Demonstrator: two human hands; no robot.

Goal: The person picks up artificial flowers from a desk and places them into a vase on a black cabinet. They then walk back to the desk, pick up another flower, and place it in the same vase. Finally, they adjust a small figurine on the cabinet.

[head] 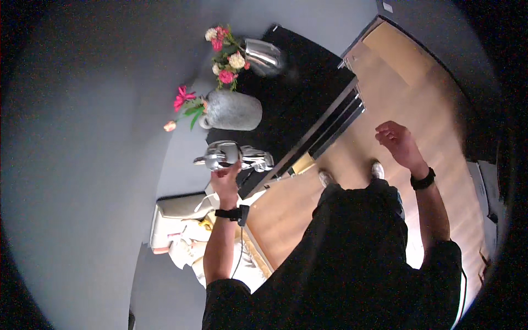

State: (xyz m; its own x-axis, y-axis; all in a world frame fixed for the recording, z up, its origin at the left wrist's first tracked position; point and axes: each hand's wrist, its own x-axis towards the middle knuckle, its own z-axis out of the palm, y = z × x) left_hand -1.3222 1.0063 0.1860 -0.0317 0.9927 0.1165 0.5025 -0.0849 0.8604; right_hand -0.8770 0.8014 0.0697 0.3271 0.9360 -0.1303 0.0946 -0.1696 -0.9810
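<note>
My left hand (225, 185) grips the side of a shiny chrome figurine (222, 156), its fingers partly hidden by the metal. The figurine is over the near left end of a black cabinet (288, 99); whether its base touches the top is unclear. Beside it on the cabinet is a grey stoneware vase (234, 110) with a pink flower and green leaves. Farther along, a silver vase (264, 55) holds pink and cream flowers. Over the floor to the right, my right hand (398, 144) has loosely bent fingers and nothing visible in it.
Drawers with a black front (334, 119) stick out along the cabinet's side. A bed (247, 264) with white bedding stands at lower left. Grey wall (82, 144) rises behind the cabinet. Wood flooring (425, 107) runs beneath my feet, and a black strap with a cable circles my left wrist.
</note>
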